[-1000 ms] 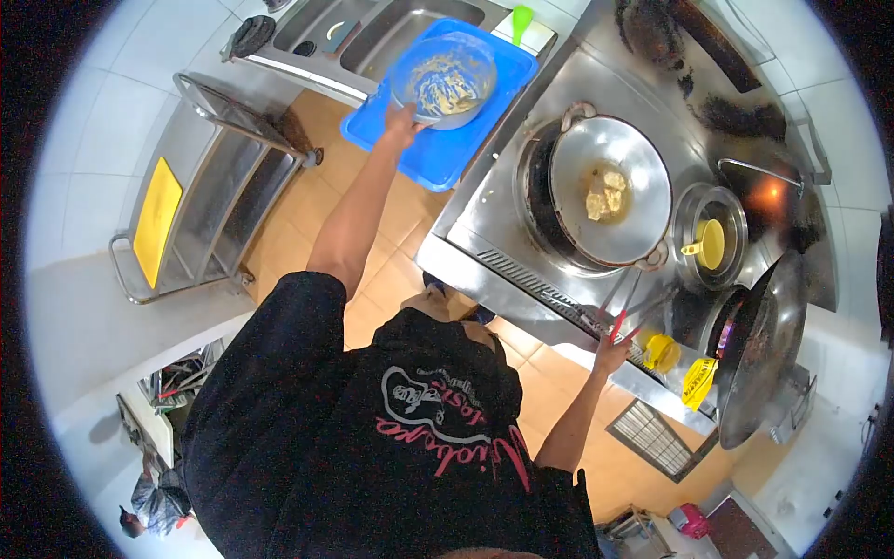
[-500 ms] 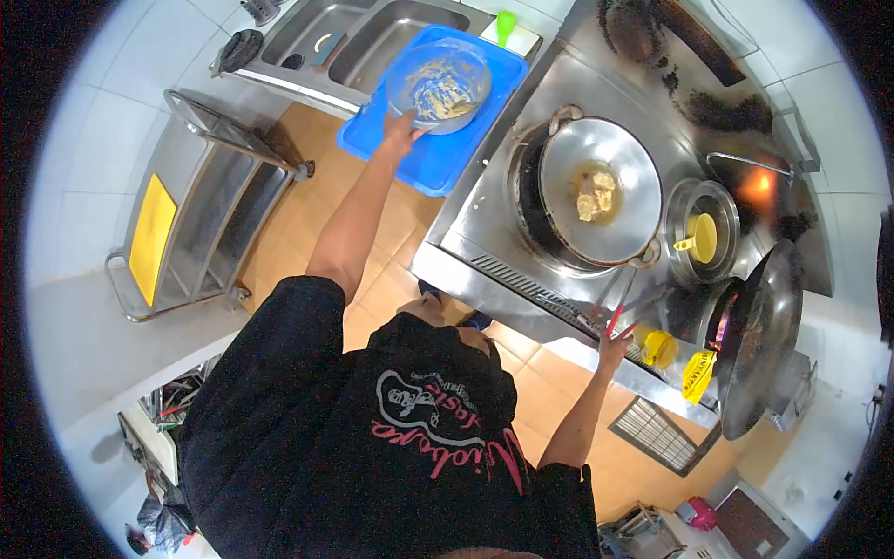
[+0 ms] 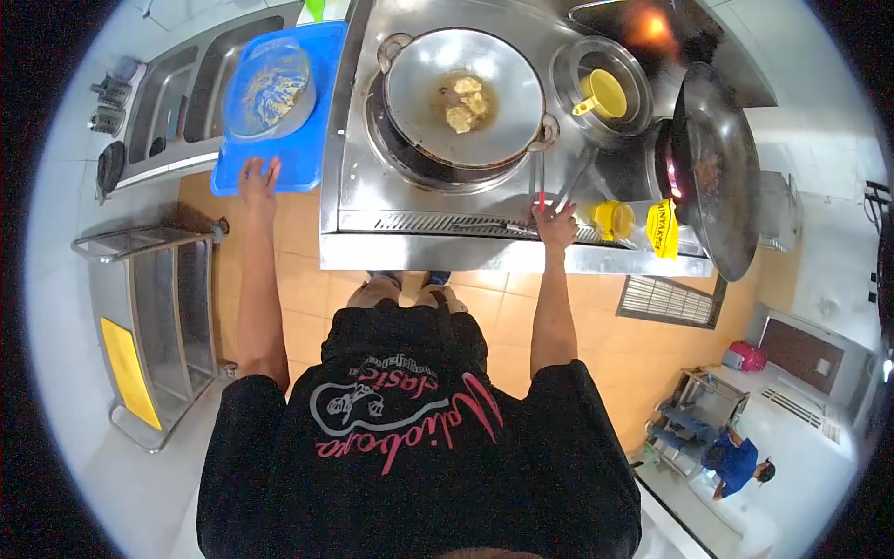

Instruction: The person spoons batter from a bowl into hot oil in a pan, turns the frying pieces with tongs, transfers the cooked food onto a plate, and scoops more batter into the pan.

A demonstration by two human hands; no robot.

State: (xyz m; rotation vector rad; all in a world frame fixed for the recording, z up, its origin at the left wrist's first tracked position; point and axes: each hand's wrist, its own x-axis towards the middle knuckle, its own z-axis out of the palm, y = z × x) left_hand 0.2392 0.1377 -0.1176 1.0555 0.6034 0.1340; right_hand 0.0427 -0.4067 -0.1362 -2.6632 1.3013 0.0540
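Note:
My left hand is off the clear mixing bowl, its fingers apart over the front edge of the blue tray. Pale batter streaks the bowl's inside. My right hand grips a pair of red-handled metal tongs at the stove's front edge, their tips toward the wok. In the wok, a few battered pieces lie in a small pool of oil. Close to my right hand stand a yellow-lidded container and a yellow packet.
A yellow dipper rests in a metal pot behind the tongs. At right, a large dark wok stands tilted beside a lit burner. A steel trolley stands at left. A person in blue is far off at lower right.
My left hand has let go of the bowl and drawn back toward me. The view has turned, so the stove sits further left. My right hand keeps the tongs.

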